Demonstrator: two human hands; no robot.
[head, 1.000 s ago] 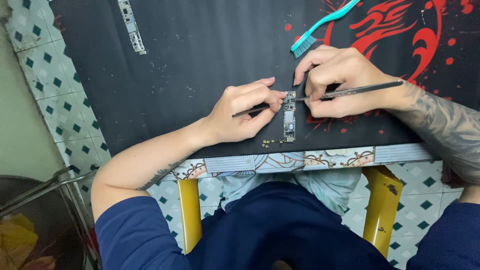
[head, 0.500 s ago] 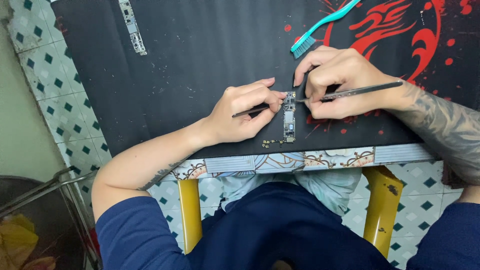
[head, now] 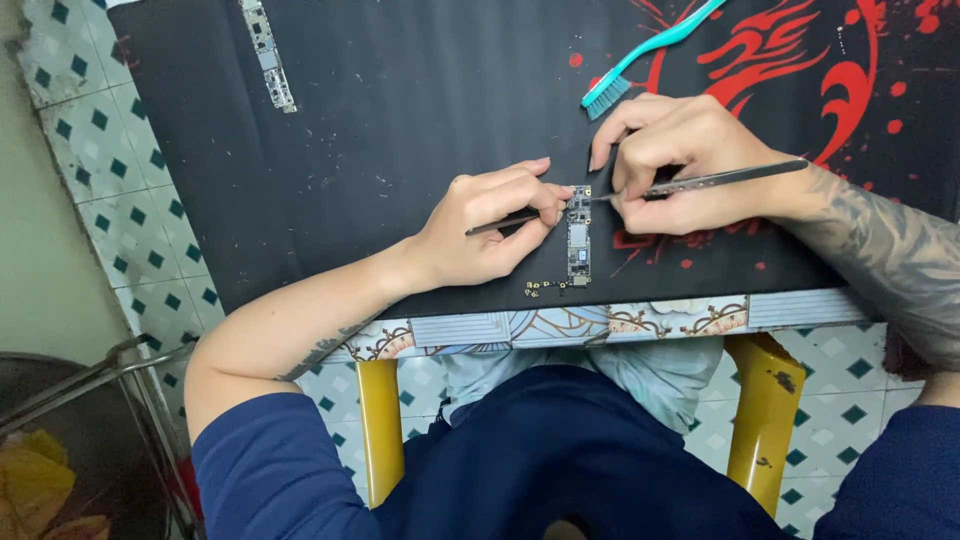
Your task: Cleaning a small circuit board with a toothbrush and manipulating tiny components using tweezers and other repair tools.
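Note:
A narrow phone circuit board (head: 578,242) lies upright on a black mat (head: 400,120) near the table's front edge. My left hand (head: 490,225) rests on the mat left of the board and grips a thin dark tool (head: 500,222) whose tip reaches the board's upper end. My right hand (head: 680,160) holds metal tweezers (head: 720,180) like a pen, their tips touching the same top end of the board. Several tiny loose parts (head: 545,288) lie just below the board on the left.
A teal toothbrush (head: 650,50) lies behind my right hand. A second long circuit board (head: 268,52) rests at the mat's far left. The mat carries a red pattern (head: 800,60) on the right. The table has a tiled front edge (head: 600,322) and yellow legs (head: 378,430).

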